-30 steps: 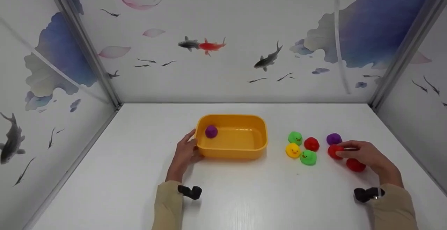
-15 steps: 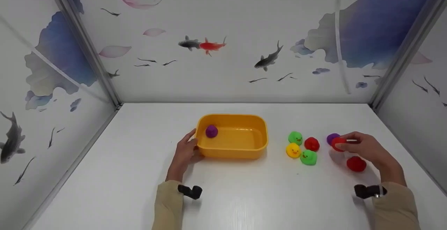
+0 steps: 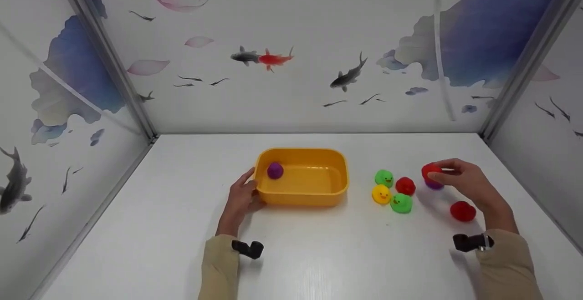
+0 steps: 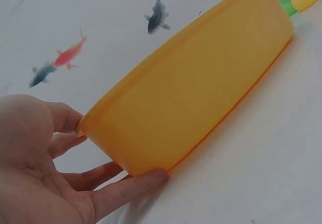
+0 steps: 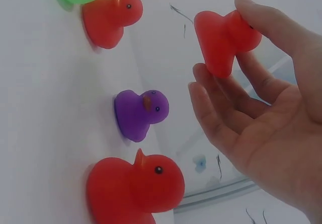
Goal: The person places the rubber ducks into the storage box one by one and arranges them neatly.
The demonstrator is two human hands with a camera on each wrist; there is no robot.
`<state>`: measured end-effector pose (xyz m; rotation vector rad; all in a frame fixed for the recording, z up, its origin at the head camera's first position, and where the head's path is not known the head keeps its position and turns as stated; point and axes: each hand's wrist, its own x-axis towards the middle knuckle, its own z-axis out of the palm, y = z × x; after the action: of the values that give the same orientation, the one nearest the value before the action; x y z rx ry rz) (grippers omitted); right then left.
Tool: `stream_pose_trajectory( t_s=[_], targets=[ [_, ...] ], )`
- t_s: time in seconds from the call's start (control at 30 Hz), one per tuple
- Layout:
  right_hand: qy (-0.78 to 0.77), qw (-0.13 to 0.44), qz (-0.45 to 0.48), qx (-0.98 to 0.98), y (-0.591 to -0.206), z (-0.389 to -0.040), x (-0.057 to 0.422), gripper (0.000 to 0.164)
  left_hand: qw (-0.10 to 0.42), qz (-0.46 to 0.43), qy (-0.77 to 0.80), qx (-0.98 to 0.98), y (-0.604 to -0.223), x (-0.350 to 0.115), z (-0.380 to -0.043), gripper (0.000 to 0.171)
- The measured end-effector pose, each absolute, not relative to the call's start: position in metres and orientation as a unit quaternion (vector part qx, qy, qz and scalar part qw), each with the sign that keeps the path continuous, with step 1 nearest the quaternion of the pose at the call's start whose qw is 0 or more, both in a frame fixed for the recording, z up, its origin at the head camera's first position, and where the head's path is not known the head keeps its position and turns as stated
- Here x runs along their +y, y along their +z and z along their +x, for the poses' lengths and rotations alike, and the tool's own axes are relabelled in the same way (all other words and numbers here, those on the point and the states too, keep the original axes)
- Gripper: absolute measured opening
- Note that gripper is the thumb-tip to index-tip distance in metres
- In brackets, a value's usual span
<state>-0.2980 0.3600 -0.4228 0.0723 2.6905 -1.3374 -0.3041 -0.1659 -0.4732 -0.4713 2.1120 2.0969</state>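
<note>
In the head view, my left hand [image 3: 239,197] holds the left end of a yellow plastic basin [image 3: 300,200]. The left wrist view shows fingers at its rim and along its lower edge. A small purple toy [image 3: 275,170] lies inside, near the left wall. My right hand [image 3: 467,182] pinches a red rubber duck [image 5: 219,38] between thumb and fingers, raised above the table. Behind the held duck in the head view, a purple rubber duck [image 5: 136,112] is partly covered. A larger red rubber duck [image 3: 462,211] sits on the table below the right hand.
Right of the basin stands a cluster of rubber ducks: a green duck [image 3: 384,178], a yellow duck [image 3: 381,195], another green duck [image 3: 401,203] and a red duck [image 3: 405,186]. Printed panels enclose the white table [image 3: 319,254] at the back and sides.
My right hand has lifted the red rubber duck and moved it away from me and slightly left, over the purple duck in the view. The left hand and the basin have stayed put.
</note>
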Motion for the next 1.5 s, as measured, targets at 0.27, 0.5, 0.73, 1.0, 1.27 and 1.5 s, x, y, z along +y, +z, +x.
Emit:
stream_pose_trajectory(
  t_s=[0.27, 0.5, 0.73, 1.0, 1.27, 1.5],
  targets=[
    [-0.442, 0.074, 0.011, 0.894, -0.419, -0.308, 0.336, 0.083, 0.059, -0.152, 0.699, 0.696, -0.474, -0.168, -0.3, 0.054],
    [-0.449, 0.075, 0.011, 0.89, -0.407, -0.312, 0.318, 0.086, 0.059, -0.152, 0.694, 0.701, -0.475, -0.166, -0.302, 0.053],
    [-0.445, 0.075, -0.021, 0.892, -0.394, -0.324, 0.299, 0.08, 0.059, -0.155, 0.693, 0.702, -0.476, -0.166, -0.302, 0.054],
    [-0.422, 0.092, -0.035, 0.901, -0.382, -0.336, 0.266, 0.072, 0.06, -0.154, 0.697, 0.698, -0.474, -0.166, -0.302, 0.052],
    [-0.446, 0.1, -0.056, 0.888, -0.388, -0.348, 0.236, 0.07, 0.054, -0.146, 0.691, 0.706, -0.475, -0.166, -0.301, 0.052],
    [-0.469, 0.11, -0.067, 0.874, -0.395, -0.357, 0.211, 0.059, 0.052, -0.145, 0.694, 0.703, -0.474, -0.166, -0.303, 0.052]
  ],
)
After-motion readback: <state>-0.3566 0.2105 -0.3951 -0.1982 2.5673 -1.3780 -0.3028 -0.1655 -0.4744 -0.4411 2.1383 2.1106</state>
